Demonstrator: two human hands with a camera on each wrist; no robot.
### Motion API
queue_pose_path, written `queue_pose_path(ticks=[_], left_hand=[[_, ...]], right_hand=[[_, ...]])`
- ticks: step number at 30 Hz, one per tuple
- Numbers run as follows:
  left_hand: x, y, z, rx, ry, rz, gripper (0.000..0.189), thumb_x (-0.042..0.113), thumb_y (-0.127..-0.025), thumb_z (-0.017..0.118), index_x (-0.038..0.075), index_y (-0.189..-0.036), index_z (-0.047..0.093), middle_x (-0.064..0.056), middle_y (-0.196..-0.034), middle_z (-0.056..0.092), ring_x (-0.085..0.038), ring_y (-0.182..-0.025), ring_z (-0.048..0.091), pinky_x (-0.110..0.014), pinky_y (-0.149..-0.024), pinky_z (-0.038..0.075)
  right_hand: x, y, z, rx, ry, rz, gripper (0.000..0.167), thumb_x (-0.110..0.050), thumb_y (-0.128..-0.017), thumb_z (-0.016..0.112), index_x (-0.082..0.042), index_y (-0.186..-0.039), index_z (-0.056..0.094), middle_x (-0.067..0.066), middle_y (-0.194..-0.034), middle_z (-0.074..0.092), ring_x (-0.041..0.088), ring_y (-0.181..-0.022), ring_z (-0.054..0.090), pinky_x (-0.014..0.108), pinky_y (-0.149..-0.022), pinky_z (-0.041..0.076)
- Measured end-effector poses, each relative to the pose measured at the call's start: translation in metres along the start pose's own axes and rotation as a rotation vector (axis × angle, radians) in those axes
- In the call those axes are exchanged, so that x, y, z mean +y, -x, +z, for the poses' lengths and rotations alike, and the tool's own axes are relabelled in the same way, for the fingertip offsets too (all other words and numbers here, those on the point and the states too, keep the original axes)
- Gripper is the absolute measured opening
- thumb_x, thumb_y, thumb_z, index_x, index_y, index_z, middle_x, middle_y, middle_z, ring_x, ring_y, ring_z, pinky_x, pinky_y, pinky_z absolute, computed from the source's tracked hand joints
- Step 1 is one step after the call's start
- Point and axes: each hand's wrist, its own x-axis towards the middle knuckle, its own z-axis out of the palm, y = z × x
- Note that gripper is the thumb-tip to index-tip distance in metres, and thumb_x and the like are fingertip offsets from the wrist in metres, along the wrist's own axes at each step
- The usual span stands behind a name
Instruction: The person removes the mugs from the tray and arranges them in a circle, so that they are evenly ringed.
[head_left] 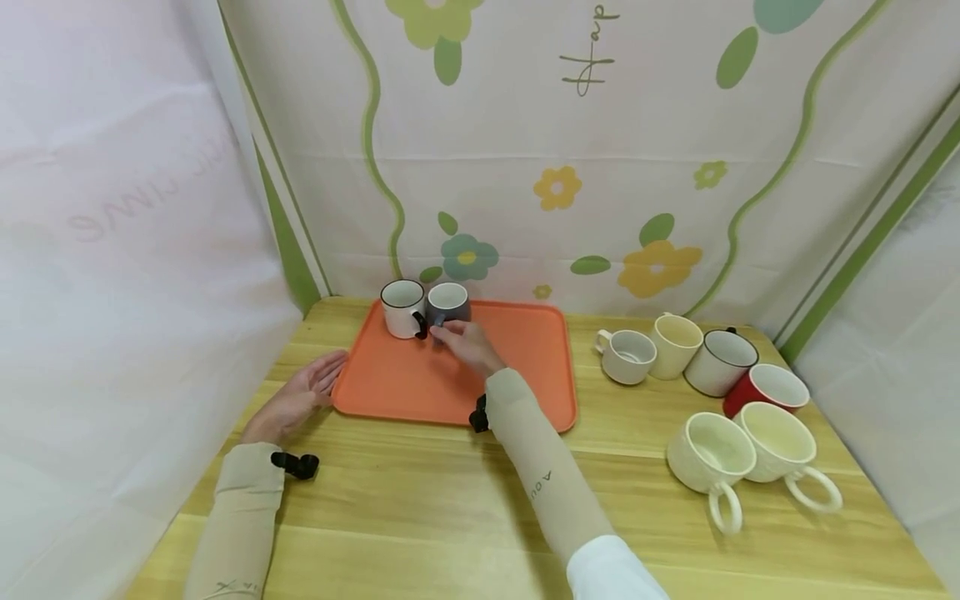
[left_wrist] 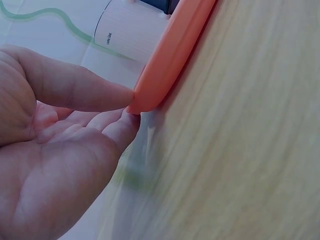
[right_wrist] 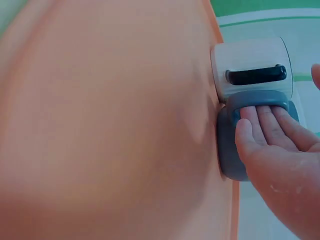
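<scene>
An orange tray (head_left: 420, 387) lies on the table, with two mugs standing side by side at its back left corner. One is a white mug (head_left: 400, 312) with a black rim and black handle; the other is a dark grey mug (head_left: 459, 311), white inside. My right hand (head_left: 472, 346) holds the grey mug by its handle, and in the right wrist view the fingers pass through the grey handle (right_wrist: 257, 97). At the tray's left front corner, my left hand (head_left: 303, 392) touches the edge with fingers extended. The left wrist view shows the thumb (left_wrist: 82, 90) against the orange rim (left_wrist: 160, 65).
On the table's right side stand a small white cup (head_left: 628, 358), a cream mug (head_left: 675, 346), a black-rimmed white mug (head_left: 716, 367) and a red mug (head_left: 742, 396). Two cream mugs with ring handles (head_left: 697, 462) are nearer me. Patterned cloth (head_left: 480, 125) hangs behind and at both sides.
</scene>
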Motion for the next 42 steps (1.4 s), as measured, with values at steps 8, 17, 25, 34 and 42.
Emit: queue_pose_path(ticks=[8, 17, 25, 34, 42], left_hand=[[-0.001, 0.001, -0.001, -0.01, -0.012, 0.006, 0.102, -0.03, -0.082, 0.044, 0.002, -0.17, 0.003, -0.02, -0.178, 0.0, -0.043, -0.164, -0.001, -0.007, -0.107, 0.045], [0.0, 0.0, -0.001, -0.02, -0.013, 0.017, 0.102, -0.029, -0.083, 0.046, 0.001, -0.17, 0.002, -0.02, -0.178, -0.001, -0.044, -0.164, -0.002, -0.008, -0.107, 0.046], [0.001, 0.001, -0.002, -0.025, -0.024, 0.02, 0.102, -0.028, -0.083, 0.047, 0.001, -0.17, 0.002, -0.022, -0.178, -0.002, -0.046, -0.163, -0.003, -0.006, -0.106, 0.046], [0.001, 0.0, -0.002, -0.028, -0.006, 0.026, 0.103, -0.028, -0.081, 0.046, 0.0, -0.169, 0.0, -0.024, -0.177, -0.003, -0.045, -0.163, -0.003, -0.006, -0.108, 0.044], [0.001, 0.001, -0.002, -0.035, -0.025, 0.023, 0.104, -0.028, -0.082, 0.047, 0.001, -0.169, 0.0, -0.022, -0.178, -0.003, -0.045, -0.163, -0.003, -0.012, -0.114, 0.04]], right_hand=[[0.006, 0.01, 0.001, 0.044, -0.107, 0.013, 0.049, -0.043, -0.102, 0.067, 0.004, -0.101, 0.077, 0.008, -0.104, 0.078, 0.015, -0.09, 0.065, 0.032, -0.081, 0.053], [0.002, 0.041, -0.016, 0.003, -0.286, 0.127, 0.028, -0.027, -0.105, 0.066, 0.0, -0.108, 0.075, 0.001, -0.091, 0.07, 0.013, -0.08, 0.065, 0.027, -0.076, 0.052], [0.002, 0.088, -0.04, 0.053, -0.471, 0.233, 0.019, -0.023, -0.104, 0.066, -0.004, -0.102, 0.072, 0.0, -0.083, 0.068, 0.011, -0.073, 0.061, 0.022, -0.069, 0.05], [0.007, 0.152, -0.087, 0.122, -0.515, 0.202, 0.02, -0.023, -0.103, 0.068, -0.004, -0.102, 0.073, -0.001, -0.086, 0.069, 0.008, -0.074, 0.063, 0.019, -0.07, 0.055], [0.028, 0.203, -0.127, 0.261, -0.451, 0.135, 0.025, -0.023, -0.104, 0.067, -0.006, -0.09, 0.078, -0.004, -0.085, 0.07, 0.007, -0.075, 0.066, 0.019, -0.076, 0.056]])
